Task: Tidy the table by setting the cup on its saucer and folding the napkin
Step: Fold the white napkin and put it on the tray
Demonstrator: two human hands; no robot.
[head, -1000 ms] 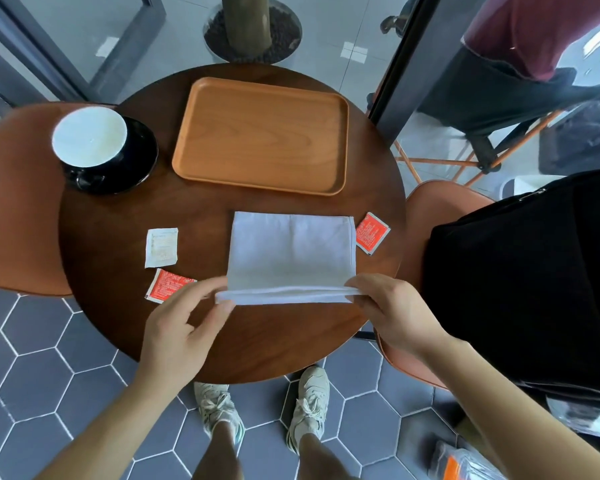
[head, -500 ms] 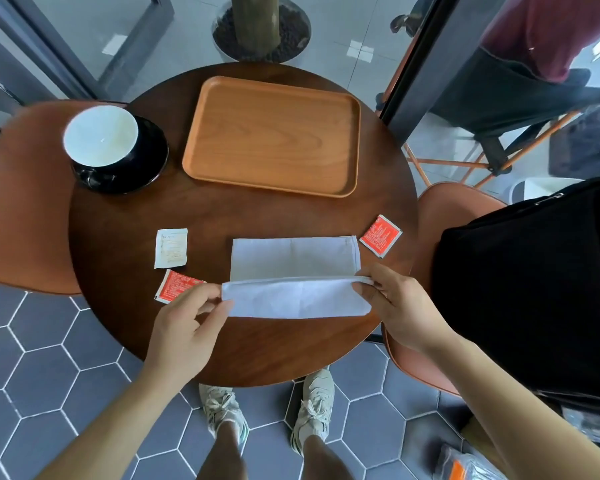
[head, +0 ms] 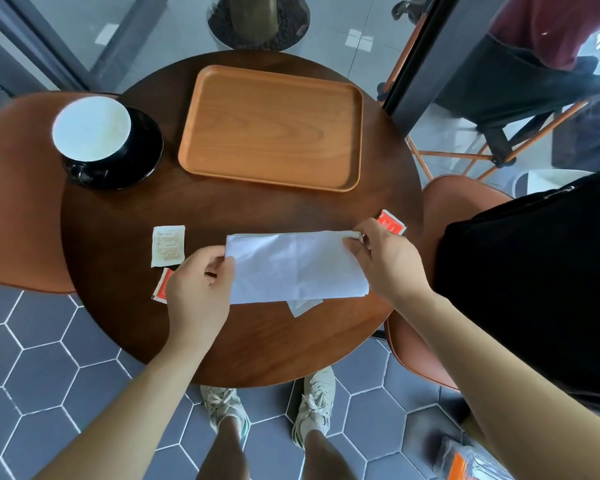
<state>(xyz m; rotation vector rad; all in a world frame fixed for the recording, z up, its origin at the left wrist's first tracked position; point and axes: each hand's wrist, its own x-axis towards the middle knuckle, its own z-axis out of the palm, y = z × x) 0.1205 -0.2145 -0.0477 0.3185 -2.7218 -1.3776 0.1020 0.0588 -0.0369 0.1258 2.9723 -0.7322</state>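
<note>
Round brown table [head: 243, 337] carried all. Napkin [head: 297, 266] lay between hands. Tray [head: 271, 128] sat far past hands. Saucer [head: 146, 150] beyond left hand. White packet [head: 168, 245], red packet [head: 161, 287] beside left hand; another red one [head: 392, 222] beside right.

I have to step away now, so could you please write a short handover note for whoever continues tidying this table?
Left hand: pinching the left edge of the napkin.
Right hand: pinching the napkin's far right corner.
Napkin: folded over on the table, near the front; one small flap sticks out under its near edge.
Cup: already on its saucer, far left.
Tray: bare, at the far side.
Done: cup on saucer, napkin folded over.
Left: line up the edges, tuck in the flap, press the napkin flat.
</note>
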